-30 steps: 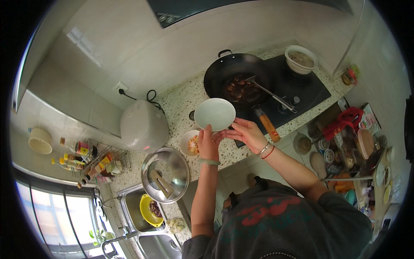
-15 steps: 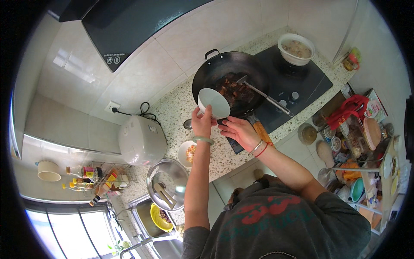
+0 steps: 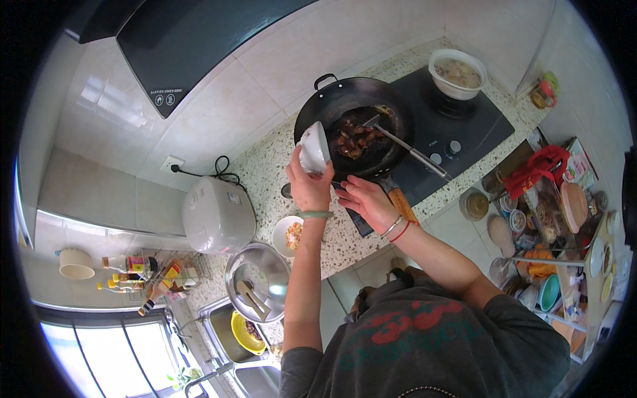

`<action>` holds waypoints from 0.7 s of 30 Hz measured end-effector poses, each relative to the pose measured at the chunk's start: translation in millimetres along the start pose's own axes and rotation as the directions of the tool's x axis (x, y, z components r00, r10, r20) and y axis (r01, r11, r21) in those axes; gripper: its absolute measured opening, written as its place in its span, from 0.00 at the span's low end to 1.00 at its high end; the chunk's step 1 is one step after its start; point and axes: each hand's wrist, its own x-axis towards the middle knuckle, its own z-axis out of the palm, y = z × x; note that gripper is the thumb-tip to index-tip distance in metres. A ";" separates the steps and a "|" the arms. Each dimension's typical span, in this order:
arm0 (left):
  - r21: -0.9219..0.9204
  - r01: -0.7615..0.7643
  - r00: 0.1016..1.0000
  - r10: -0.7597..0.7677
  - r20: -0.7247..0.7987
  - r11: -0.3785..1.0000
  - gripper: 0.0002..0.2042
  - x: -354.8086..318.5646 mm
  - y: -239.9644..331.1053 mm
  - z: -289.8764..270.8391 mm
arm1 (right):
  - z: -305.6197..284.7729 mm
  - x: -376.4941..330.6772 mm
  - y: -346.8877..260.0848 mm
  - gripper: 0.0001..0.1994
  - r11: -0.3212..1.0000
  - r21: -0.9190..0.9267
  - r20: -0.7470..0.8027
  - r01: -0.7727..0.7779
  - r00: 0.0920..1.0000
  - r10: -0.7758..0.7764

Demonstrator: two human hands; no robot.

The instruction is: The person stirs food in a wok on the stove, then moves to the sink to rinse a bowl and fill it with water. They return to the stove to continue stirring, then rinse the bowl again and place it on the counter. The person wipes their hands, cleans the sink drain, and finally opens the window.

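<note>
Left hand (image 3: 310,191): gripping white bowl (image 3: 313,150), tipped on its side at wok's left rim; contact with rim can't be told | Right hand (image 3: 369,204): fingers loosely spread, near wooden handle (image 3: 402,204) | Wok (image 3: 315,113): on black cooktop (image 3: 472,123); dark food (image 3: 355,140) inside, metal spatula (image 3: 413,151) across rim | Desk (image 3: 265,159): small bowl (image 3: 279,236), orange bits (image 3: 293,235) in it

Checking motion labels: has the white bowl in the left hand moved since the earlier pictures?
Yes. Judged against the wok, the white bowl has moved up the picture and tipped further, its opening turned toward the wok.
</note>
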 end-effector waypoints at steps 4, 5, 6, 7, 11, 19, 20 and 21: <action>-0.651 0.297 0.945 -0.314 0.094 0.699 0.31 -1.6 -21.5 -0.6 | 4.6 -2.9 5.2 0.32 0.998 -0.057 0.021 0.027 0.999 -0.026; -0.723 0.355 0.917 -0.372 0.146 0.592 0.30 -4.7 -29.8 -5.1 | 7.5 -4.9 7.3 0.31 0.997 -0.074 0.017 0.027 1.000 -0.026; -0.783 0.409 0.883 -0.419 0.212 0.468 0.28 -9.0 -31.8 -9.0 | 7.9 -6.3 7.6 0.31 0.995 -0.095 0.006 0.031 1.000 -0.031; -0.827 0.452 0.846 -0.455 0.279 0.334 0.27 -14.8 -33.7 -13.7 | 9.0 -8.1 8.6 0.31 0.993 -0.116 -0.004 0.033 0.999 -0.034; -0.872 0.432 0.854 -0.414 0.315 0.228 0.18 -55.6 -39.1 -36.5 | 18.6 -18.9 19.7 0.31 0.983 -0.181 0.008 0.021 1.000 -0.020; -0.907 0.301 0.811 -0.579 0.082 0.294 0.19 -157.6 -29.0 -130.1 | 49.3 -59.4 88.8 0.19 0.894 -0.446 0.281 -0.042 0.942 0.184; -0.908 0.288 0.792 -0.609 0.047 0.304 0.20 -172.7 -37.8 -142.9 | 54.6 -67.4 104.3 0.19 0.884 -0.465 0.307 -0.044 0.929 0.208; -0.914 0.271 0.781 -0.624 0.025 0.302 0.20 -186.5 -45.1 -158.4 | 61.6 -74.9 118.6 0.19 0.876 -0.480 0.338 -0.047 0.912 0.234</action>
